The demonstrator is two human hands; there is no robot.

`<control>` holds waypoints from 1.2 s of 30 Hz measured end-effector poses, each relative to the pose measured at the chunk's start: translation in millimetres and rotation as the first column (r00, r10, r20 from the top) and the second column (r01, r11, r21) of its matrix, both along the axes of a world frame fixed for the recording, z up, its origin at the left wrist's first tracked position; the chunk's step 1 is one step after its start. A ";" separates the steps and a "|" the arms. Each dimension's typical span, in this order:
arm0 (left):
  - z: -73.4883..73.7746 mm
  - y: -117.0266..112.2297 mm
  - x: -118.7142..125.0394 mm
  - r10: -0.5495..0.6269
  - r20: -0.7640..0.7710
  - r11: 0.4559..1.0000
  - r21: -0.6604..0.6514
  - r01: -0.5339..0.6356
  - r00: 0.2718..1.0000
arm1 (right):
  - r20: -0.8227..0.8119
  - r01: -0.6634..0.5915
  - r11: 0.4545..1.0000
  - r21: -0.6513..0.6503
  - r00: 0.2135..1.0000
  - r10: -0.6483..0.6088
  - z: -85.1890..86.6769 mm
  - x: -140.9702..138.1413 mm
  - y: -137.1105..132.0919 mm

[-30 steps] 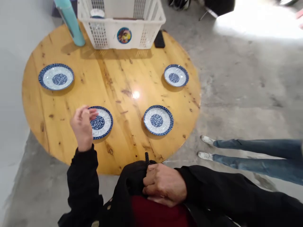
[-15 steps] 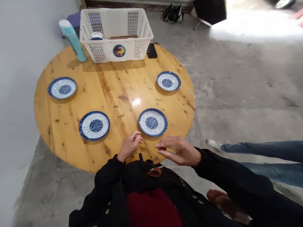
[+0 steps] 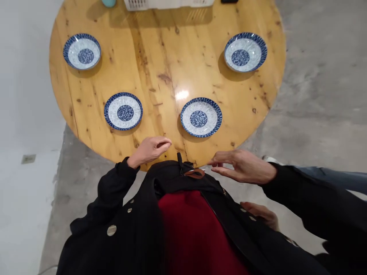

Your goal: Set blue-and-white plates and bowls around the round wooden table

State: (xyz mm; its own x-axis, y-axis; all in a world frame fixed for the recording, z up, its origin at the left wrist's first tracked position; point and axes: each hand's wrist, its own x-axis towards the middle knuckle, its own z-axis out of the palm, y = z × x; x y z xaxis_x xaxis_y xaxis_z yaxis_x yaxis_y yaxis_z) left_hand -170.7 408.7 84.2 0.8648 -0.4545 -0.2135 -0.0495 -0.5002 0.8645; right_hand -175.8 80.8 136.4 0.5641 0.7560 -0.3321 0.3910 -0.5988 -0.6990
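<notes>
A person in a black coat (image 3: 134, 225) over a red top (image 3: 189, 236) stands at the near edge of a round wooden table (image 3: 166, 53), both hands raised and apart. The left hand (image 3: 149, 149) hovers over the table's near rim, its fingers curled in to the thumb with nothing visible between them. It is closest to the near left plate (image 3: 123, 111) but clear of it. The right hand (image 3: 243, 168) is spread flat and empty, fingers pointing left, just off the table edge and beside a brown tab (image 3: 195, 173) at the coat's collar. The near right plate (image 3: 201, 117) lies on the table between the two hands and a little beyond them, untouched. Two more blue-and-white plates sit farther back, the far left plate (image 3: 82, 51) and the far right plate (image 3: 245, 52), well apart from each other. At the top edge, only the bases of a white basket (image 3: 169, 4) and a teal bottle (image 3: 109, 2) show. Below the right sleeve a third hand (image 3: 259, 213) shows, and whose it is cannot be told. To the right, over the concrete floor (image 3: 315, 95), another person's jeans (image 3: 335, 178) and a white shoe (image 3: 268, 158) show.
</notes>
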 end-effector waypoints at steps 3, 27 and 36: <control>5.7 8.2 -5.9 0.055 -0.005 0.998 0.035 -0.055 0.998 | -0.019 0.029 1.000 0.011 0.999 -0.029 0.4 -1.3 -5.8; 3.6 -48.4 14.7 -0.041 0.019 0.999 0.010 0.041 0.999 | -0.043 0.128 0.989 -0.067 0.990 -0.131 0.8 -4.3 -39.9; -2.1 -49.2 13.3 -0.005 -0.013 1.000 -0.025 0.005 1.000 | -0.107 0.025 0.999 -0.038 0.994 -0.029 -3.7 -0.1 -28.1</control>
